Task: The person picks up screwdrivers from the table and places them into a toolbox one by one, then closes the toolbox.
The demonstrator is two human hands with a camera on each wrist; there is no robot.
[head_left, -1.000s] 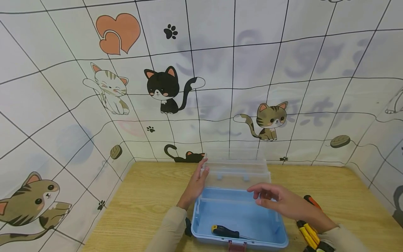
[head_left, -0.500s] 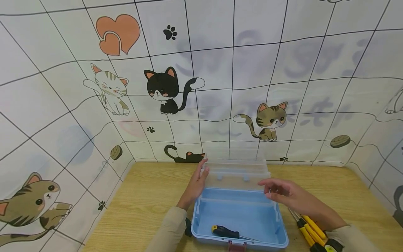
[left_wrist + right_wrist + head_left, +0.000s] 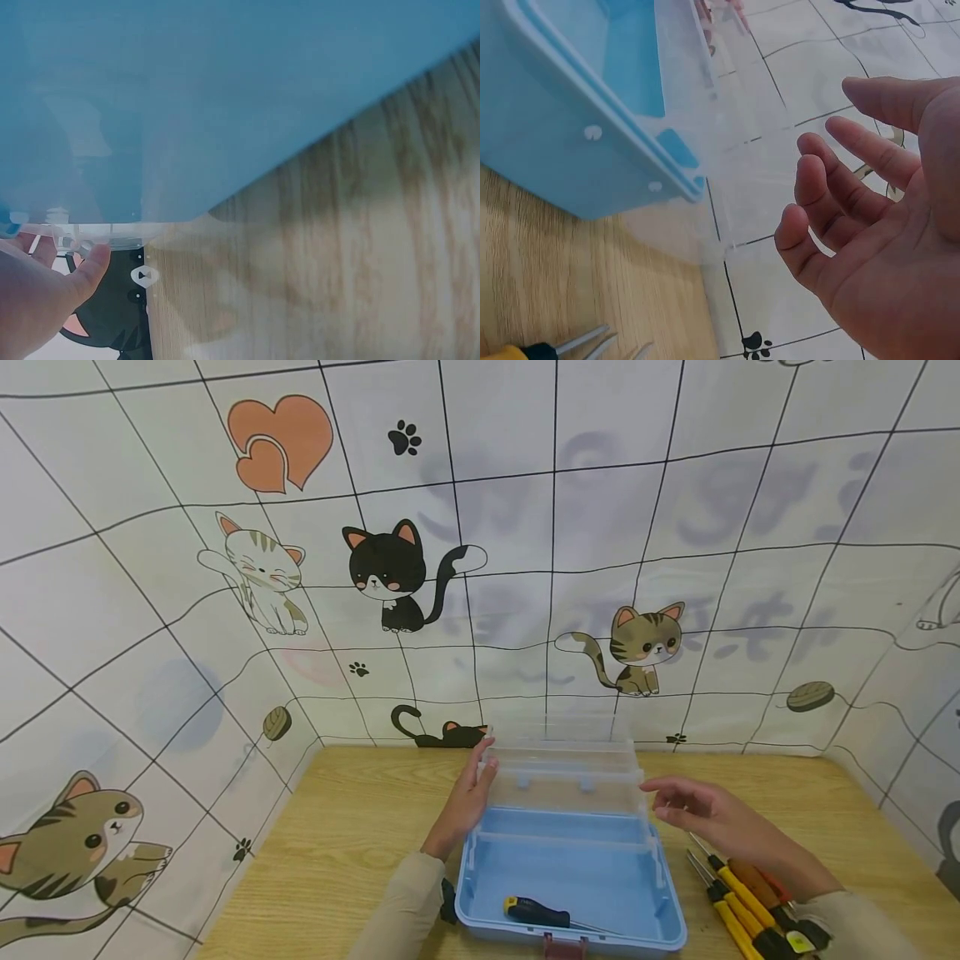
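A light blue toolbox [image 3: 570, 868] with its clear plastic lid [image 3: 562, 760] tipped back stands on the table. My left hand [image 3: 467, 802] holds the lid at its left edge, thumb and fingers at the rim in the left wrist view. A black and yellow screwdriver [image 3: 536, 911] lies inside the box near the front wall. My right hand [image 3: 705, 814] hovers just right of the lid, fingers loosely bent with nothing between them; the right wrist view shows this hand [image 3: 877, 202] apart from the lid.
Several yellow-and-black-handled screwdrivers [image 3: 738, 902] and other tools lie on the wooden table [image 3: 360, 827] right of the box, partly under my right forearm. A dark object [image 3: 448, 900] sits by the box's left side. Behind rises a wall cover [image 3: 517, 527] printed with cats.
My right hand has moved to the right, from over the box's back right part to beside the lid, uncovering more of the tools. My left hand stays at the lid.
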